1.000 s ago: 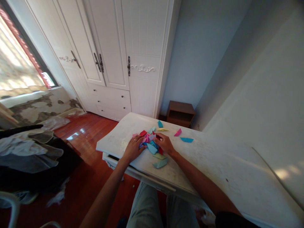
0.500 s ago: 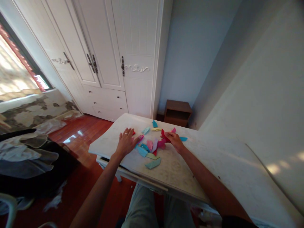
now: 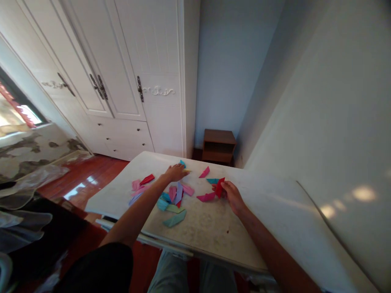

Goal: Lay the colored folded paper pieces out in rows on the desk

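Note:
My right hand [image 3: 232, 195] pinches a red folded paper piece [image 3: 219, 188], held tilted just above the table. Close by it lie a magenta folded piece [image 3: 206, 197] and a teal one [image 3: 213, 180]. Across the table, my left hand [image 3: 176, 172] reaches over with fingers stretched out, its fingertips at a yellow folded piece [image 3: 187, 171]. A blue piece [image 3: 182, 163] shows just beyond those fingers. Between my arms is a loose pile with a lavender piece [image 3: 179, 193], a light blue piece [image 3: 162, 204] and a green piece [image 3: 175, 219].
The pieces lie on a white table [image 3: 201, 240]. Left of my left forearm are a red piece [image 3: 147, 179] and several pink and lavender ones. A pink piece [image 3: 204, 172] lies near the far edge. Behind stand a white wardrobe [image 3: 161, 122] and a brown nightstand [image 3: 218, 136].
My left hand has moved from the left part of the pile to the far side, near the yellow piece. The right hand still holds the red piece. The view has swung right.

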### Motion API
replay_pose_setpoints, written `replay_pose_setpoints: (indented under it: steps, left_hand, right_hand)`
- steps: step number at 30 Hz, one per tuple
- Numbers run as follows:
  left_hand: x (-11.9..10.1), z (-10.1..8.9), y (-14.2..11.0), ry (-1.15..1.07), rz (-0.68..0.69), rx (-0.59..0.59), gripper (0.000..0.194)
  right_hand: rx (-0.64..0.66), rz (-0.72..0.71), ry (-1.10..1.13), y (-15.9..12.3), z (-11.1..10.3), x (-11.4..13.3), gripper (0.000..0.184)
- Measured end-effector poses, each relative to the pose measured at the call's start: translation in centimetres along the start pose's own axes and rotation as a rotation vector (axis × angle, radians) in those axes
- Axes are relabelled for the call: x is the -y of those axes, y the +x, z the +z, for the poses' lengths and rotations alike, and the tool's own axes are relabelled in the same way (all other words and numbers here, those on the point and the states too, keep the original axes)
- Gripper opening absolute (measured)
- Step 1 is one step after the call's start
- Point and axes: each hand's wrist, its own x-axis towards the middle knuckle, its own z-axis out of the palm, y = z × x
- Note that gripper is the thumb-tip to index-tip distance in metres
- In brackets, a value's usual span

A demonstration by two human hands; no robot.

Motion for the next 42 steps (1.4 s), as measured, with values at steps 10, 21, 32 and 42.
replay_pose_setpoints:
  steps: [10, 21, 32, 42]
  left_hand:
    - [-3.4, -3.4, -4.8, 0.04, -0.042, -0.154, 0.061]
    - [-19.7, 1.8, -9.5, -1.037, 0.203, -0.248, 0.04]
    - [-27.4, 6.3, -3.3, -1.596, 0.115, 0.029, 0.048]
    - [-25.9, 6.3, -2.6, -1.74, -0.013, 0.214, 0.043]
  right_hand:
    - [0.076, 0.086, 0.277, 0.4, 3.2, 0.4, 0.025]
    - [-0.162, -0.1, 0.304, -3.7, -7.3, 4.7, 0.035]
    - [-0.231, -0.163, 0.095, -5.8, -11.8, 2.3, 0.038]
    - [-0.285, -0.39, -0.186, -5.7, -10.8, 2.3, 0.053]
